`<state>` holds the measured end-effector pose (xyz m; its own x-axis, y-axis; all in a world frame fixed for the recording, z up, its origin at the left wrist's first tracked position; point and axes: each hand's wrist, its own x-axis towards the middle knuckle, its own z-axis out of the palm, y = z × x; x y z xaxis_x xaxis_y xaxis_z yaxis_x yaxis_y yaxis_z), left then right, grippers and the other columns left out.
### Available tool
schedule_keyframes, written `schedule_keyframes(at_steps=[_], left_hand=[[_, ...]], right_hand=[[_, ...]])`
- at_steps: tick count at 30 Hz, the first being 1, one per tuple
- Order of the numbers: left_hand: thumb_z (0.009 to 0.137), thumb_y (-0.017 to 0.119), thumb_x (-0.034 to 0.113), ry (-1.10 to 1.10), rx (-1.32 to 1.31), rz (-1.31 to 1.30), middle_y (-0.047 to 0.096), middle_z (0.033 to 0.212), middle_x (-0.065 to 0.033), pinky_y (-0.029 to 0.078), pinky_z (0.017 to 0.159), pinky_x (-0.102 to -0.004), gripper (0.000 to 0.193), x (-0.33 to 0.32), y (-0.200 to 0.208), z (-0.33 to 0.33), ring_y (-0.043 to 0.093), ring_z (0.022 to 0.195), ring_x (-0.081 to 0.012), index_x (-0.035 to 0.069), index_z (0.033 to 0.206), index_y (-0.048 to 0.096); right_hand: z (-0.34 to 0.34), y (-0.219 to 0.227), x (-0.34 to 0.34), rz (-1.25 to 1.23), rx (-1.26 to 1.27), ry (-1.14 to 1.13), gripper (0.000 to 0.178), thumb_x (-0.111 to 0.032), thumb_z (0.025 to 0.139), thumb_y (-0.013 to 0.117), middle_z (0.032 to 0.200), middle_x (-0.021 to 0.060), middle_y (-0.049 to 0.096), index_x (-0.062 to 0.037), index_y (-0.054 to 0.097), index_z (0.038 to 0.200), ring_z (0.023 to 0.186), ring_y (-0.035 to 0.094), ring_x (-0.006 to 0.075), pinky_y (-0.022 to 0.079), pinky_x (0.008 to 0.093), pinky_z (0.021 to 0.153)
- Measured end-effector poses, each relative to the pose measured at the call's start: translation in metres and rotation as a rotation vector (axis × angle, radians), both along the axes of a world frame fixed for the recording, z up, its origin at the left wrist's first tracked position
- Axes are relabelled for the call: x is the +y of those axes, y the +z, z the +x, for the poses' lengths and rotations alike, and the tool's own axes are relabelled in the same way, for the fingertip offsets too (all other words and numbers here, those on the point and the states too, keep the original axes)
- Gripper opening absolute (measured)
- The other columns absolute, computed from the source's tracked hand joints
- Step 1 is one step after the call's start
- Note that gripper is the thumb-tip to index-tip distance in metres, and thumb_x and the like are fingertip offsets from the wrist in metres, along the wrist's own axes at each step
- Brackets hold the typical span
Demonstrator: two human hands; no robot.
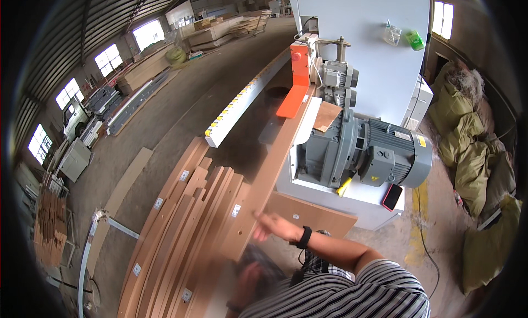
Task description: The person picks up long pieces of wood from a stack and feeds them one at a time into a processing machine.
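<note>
A long brown wooden board [270, 178] runs from the machine's orange guard [293, 101] down toward me. My right hand [275, 227] is at the board's right edge, its fingers bent around that edge and slightly blurred. Low in the view, my left hand [250, 279] is smeared by motion beside the near end of the boards; its fingers cannot be made out. To the left lies a stack of long brown boards [181, 219], several bearing small white labels.
A grey motor [390, 150] sits on the machine's pale base, with a phone [392, 197] near its edge. A white rail with yellow pieces [247, 101] stretches ahead. A metal frame [88, 246] stands left; filled sacks [467, 145] line the right.
</note>
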<state>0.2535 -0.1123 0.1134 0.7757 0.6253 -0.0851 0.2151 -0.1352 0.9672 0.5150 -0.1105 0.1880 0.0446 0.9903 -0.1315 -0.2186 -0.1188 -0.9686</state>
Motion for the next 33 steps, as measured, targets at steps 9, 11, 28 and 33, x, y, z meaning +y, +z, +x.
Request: schedule_keyframes(at_steps=[9,11,28,33], left_hand=[[0.095,0.039,0.054,0.041,-0.283,-0.099,0.060,0.111,-0.0193,0.046,0.093,-0.0402,0.072,-0.010,0.030,0.008,0.061,0.099,-0.0271,-0.003,0.138,0.026],[0.096,0.040,0.036,0.116,-0.312,-0.180,0.062,0.107,-0.0178,0.048,0.091,-0.0378,0.050,-0.016,0.043,0.010,0.062,0.096,-0.0251,-0.005,0.126,0.040],[0.093,0.023,0.064,0.392,-0.512,-0.407,0.062,0.110,-0.0121,0.044,0.093,-0.0380,0.077,-0.023,0.034,-0.007,0.060,0.099,-0.0245,-0.002,0.114,0.055],[0.094,0.022,0.063,0.424,-0.549,-0.438,0.062,0.109,-0.0120,0.044,0.094,-0.0368,0.075,-0.022,0.028,-0.011,0.060,0.099,-0.0236,-0.002,0.113,0.056]], right_hand=[[-0.019,-0.003,-0.003,-0.120,0.184,0.061,0.056,-0.052,0.094,0.045,0.074,0.0082,0.066,-0.0006,0.065,0.084,0.064,0.062,0.0132,0.052,0.0239,0.059],[-0.009,-0.003,0.001,-0.119,0.169,-0.044,0.054,-0.049,0.095,0.046,0.073,0.0080,0.066,-0.0006,0.065,0.082,0.062,0.062,0.0129,0.051,0.0235,0.058],[0.007,0.001,0.009,-0.121,0.185,-0.107,0.042,-0.040,0.096,0.048,0.076,0.0085,0.067,-0.0006,0.059,0.092,0.061,0.062,0.0121,0.050,0.0222,0.058],[0.010,0.001,0.011,-0.085,0.212,-0.144,0.043,-0.041,0.096,0.047,0.075,0.0092,0.067,0.0003,0.060,0.092,0.060,0.062,0.0129,0.051,0.0231,0.058]])
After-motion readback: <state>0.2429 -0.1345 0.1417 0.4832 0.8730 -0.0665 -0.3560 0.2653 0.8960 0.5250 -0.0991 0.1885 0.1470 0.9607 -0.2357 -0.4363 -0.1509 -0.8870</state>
